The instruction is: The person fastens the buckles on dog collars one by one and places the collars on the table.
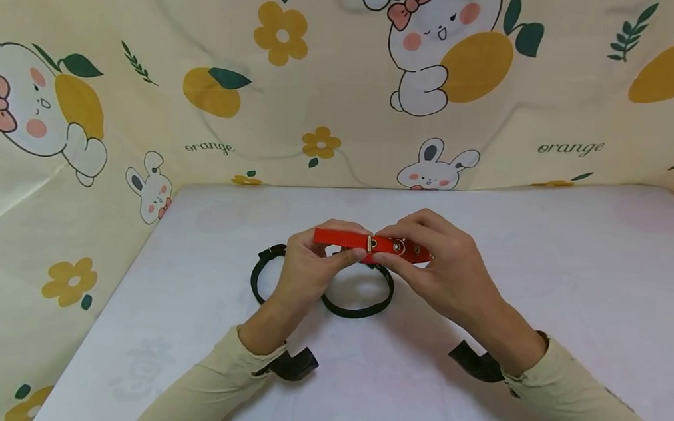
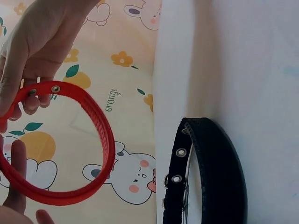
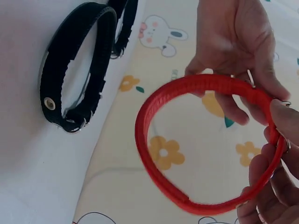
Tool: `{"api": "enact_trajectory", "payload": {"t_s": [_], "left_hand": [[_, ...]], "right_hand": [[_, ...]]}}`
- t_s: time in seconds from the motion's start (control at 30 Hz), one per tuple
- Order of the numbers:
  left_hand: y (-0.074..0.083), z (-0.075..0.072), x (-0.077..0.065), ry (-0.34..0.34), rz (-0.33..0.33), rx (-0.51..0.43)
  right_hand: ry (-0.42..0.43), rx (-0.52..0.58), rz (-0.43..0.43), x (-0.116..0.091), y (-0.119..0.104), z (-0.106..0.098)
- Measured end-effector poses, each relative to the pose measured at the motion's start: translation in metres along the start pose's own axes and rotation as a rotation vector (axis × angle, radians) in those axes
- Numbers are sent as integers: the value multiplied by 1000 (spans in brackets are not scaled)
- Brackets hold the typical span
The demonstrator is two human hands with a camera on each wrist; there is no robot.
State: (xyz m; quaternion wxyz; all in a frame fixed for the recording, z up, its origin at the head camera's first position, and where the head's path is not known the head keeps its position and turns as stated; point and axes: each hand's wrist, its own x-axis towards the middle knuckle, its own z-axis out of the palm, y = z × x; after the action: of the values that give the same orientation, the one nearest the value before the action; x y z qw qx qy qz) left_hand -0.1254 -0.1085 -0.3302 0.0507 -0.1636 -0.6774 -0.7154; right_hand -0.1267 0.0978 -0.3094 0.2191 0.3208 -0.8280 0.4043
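Note:
Both hands hold a red collar (image 1: 340,238) above the table. It forms a round loop in the left wrist view (image 2: 108,149) and the right wrist view (image 3: 140,135), with metal eyelets along the strap. My left hand (image 1: 307,265) grips it beside the buckle, thumb in front. Close to the buckle on the other side, my right hand (image 1: 455,267) pinches the eyelet part between thumb and fingers. Under the hands, a black collar (image 1: 358,314) and a second black collar (image 1: 256,282) stand as loops on the table, partly hidden by the left hand and wrist.
The white table (image 1: 194,332) ends at a cream backdrop (image 1: 335,97) printed with rabbits, flowers and oranges. A black strap piece (image 1: 298,365) hangs at the left wrist, and another black piece (image 1: 475,363) at the right.

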Motion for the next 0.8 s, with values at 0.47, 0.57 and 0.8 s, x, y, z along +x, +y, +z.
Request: {"api": "enact_trajectory", "payload": {"t_s": [0.47, 0.57, 0.8], "left_hand": [[1, -4, 1, 66, 97, -28], [2, -5, 2, 76, 88, -45], [3, -5, 2, 80, -39, -37]], "right_hand": [[9, 9, 57, 2, 3, 0], [-2, 11, 98, 2, 6, -1], [-5, 77, 167, 3, 10, 3]]}}
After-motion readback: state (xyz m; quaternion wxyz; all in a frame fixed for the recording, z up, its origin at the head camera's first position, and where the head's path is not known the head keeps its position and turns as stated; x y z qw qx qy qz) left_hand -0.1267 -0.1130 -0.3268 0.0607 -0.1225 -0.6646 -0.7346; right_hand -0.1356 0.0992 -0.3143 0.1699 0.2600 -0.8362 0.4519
